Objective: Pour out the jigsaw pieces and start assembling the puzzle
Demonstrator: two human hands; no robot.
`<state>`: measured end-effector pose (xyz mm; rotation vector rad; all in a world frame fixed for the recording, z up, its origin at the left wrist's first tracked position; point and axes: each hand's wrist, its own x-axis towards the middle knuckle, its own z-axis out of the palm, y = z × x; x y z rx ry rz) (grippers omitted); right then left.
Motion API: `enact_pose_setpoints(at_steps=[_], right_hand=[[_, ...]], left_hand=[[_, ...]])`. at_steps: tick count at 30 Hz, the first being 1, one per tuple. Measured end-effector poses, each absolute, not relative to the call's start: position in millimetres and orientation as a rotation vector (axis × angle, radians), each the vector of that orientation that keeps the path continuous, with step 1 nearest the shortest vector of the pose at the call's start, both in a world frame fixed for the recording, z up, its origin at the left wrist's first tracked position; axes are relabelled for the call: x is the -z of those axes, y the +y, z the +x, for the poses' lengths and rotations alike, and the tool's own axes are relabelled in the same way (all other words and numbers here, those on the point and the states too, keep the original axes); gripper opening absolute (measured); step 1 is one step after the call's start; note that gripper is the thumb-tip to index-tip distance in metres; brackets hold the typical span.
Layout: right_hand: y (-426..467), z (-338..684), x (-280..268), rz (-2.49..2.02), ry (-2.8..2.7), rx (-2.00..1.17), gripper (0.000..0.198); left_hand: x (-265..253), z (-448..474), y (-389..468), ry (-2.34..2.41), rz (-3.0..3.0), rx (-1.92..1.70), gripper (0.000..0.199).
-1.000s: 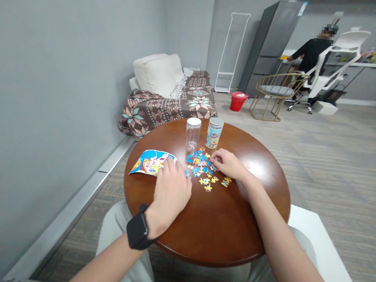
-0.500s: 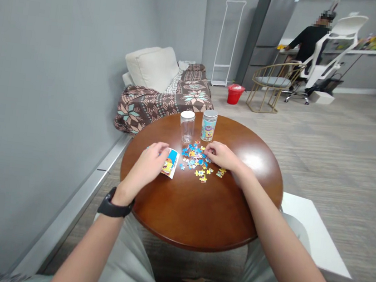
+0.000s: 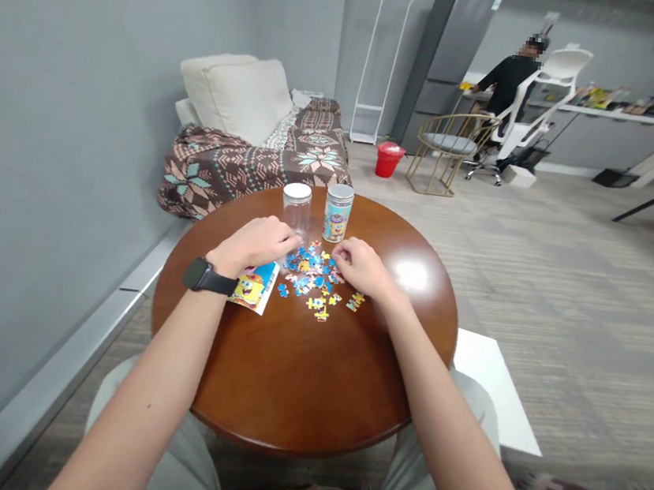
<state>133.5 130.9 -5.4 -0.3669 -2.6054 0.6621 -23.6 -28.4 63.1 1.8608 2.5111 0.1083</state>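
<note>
The left hand [image 3: 261,241] is positioned at the left edge of the puzzle pieces [image 3: 309,268], with its fingers bent and directed toward the pile. It cannot be told whether a piece is gripped by it. The right hand [image 3: 363,265] is placed at the opposite edge, with its fingertips drawn in toward one another; a held piece, if any, is too small to be confirmed.

Half a second ago the left hand was held over the printed sheet [image 3: 253,288]; it has since been shifted to the pile, while the right hand has been kept at its own edge. The pile can therefore be judged accessible from both sides for sorting or matching. The sheet lies just beside the left hand, on the side nearer the body, and is partly covered by the wrist, so reference to the print is judged to be limited.

Nearer the body than the right hand, a yellow cluster [image 3: 318,304] and a smaller group [image 3: 356,302] are laid apart from the main pile. Beyond the left hand, the clear jar [image 3: 296,208] is stood upright with its lid on; the printed jar [image 3: 338,214], also lidded, is stood beyond the right hand. All are carried by the round brown counter [image 3: 310,378].
</note>
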Motion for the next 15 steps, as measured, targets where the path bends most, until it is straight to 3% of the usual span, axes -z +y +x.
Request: enact_pose_setpoints(at_steps=[8, 15], right_hand=[[134.5, 137.1, 5.4, -0.643, -2.439, -0.591, 0.03], [112.9, 149.8, -5.2, -0.657, -2.806, -0.392, 0.023]], left_hand=[[-33.2, -48.7, -36.4, 2.329, 1.882, -0.211, 0.038], [-22.4, -48.9, -32.1, 2.43, 1.72, -0.231, 0.056]])
